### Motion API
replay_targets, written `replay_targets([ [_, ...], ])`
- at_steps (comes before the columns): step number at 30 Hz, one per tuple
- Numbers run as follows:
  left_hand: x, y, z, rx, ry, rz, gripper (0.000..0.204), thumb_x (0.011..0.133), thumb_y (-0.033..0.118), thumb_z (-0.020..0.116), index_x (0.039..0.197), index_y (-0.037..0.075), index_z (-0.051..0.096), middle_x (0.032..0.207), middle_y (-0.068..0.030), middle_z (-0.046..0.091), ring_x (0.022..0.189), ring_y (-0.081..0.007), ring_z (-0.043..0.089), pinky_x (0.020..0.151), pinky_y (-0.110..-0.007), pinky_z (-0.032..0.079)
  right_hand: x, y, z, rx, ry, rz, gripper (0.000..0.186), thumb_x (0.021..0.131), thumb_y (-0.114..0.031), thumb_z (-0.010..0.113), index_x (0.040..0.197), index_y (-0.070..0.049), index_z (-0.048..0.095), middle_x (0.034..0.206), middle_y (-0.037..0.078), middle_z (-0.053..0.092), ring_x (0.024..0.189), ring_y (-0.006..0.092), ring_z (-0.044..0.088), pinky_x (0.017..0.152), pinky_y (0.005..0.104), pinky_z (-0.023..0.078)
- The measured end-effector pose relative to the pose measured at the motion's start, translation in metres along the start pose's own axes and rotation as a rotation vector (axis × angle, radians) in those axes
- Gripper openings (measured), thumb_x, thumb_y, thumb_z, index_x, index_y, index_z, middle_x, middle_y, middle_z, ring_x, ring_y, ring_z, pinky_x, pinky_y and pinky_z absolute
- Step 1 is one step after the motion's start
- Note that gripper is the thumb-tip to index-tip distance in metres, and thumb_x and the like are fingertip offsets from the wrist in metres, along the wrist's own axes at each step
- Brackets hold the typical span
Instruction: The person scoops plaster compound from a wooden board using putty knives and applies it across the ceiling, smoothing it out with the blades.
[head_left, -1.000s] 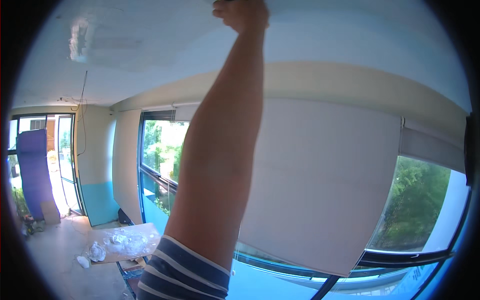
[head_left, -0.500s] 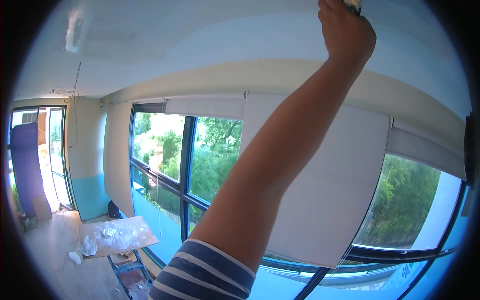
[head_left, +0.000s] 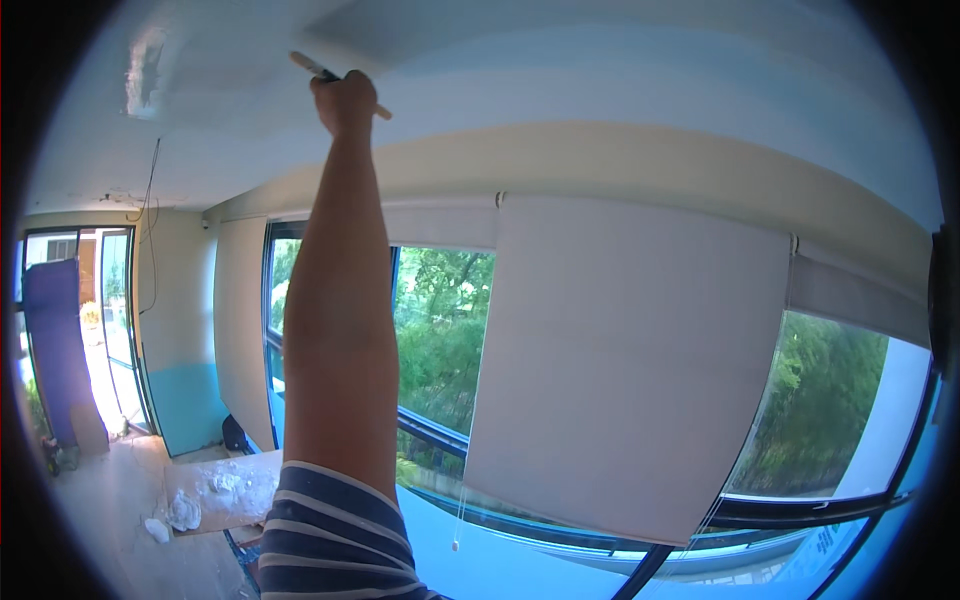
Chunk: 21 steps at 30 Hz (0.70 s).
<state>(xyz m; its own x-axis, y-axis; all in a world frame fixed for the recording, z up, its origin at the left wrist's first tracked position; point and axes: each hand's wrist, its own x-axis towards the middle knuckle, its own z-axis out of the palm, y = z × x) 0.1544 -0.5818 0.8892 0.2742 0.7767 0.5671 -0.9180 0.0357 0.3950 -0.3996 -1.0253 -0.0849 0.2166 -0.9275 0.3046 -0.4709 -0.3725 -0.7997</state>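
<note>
Raised high with the arm almost straight, my left hand (head_left: 347, 100) is closed around a slim hand tool. This tool (head_left: 303, 60) has pale, wood-coloured ends and a dark band; whether it is a brush or a scraper I cannot tell. Its upper end points to the left, close under the whitish ceiling (head_left: 520, 70). Contact between the two cannot be made out. A glossy pale patch (head_left: 147, 72) lies on the ceiling to the left. My right hand is out of view.
A board (head_left: 210, 510) with crumpled plastic and white material rests on a blue stepladder (head_left: 245, 555) at lower left. Wires (head_left: 153, 190) hang from the ceiling near the open door (head_left: 118, 320). Roller blinds (head_left: 630, 370) partly cover the windows. A purple panel (head_left: 60, 350) leans by the doorway.
My left hand has swung from the upper right across to the upper left, carrying the tool. More of the tool now shows. My view has shifted slightly.
</note>
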Motion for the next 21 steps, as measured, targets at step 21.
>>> replay_targets([
  [21, -0.237, 0.244, 0.109, -0.391, -0.069, 0.161, 0.062, 0.07, 0.009, 0.068, 0.115, -0.011, 0.03, 0.116, -0.0254, 0.035, 0.108, -0.0394, 0.037, 0.09, -0.047, 0.04, -0.013, 0.043, -0.007, 0.09, 0.079, 0.038, 0.036, 0.084, -0.022, 0.058, 0.115, -0.003, 0.058, 0.099, 0.023, 0.065, 0.092, 0.0411, 0.062, 0.077, 0.0454, 0.05],
])
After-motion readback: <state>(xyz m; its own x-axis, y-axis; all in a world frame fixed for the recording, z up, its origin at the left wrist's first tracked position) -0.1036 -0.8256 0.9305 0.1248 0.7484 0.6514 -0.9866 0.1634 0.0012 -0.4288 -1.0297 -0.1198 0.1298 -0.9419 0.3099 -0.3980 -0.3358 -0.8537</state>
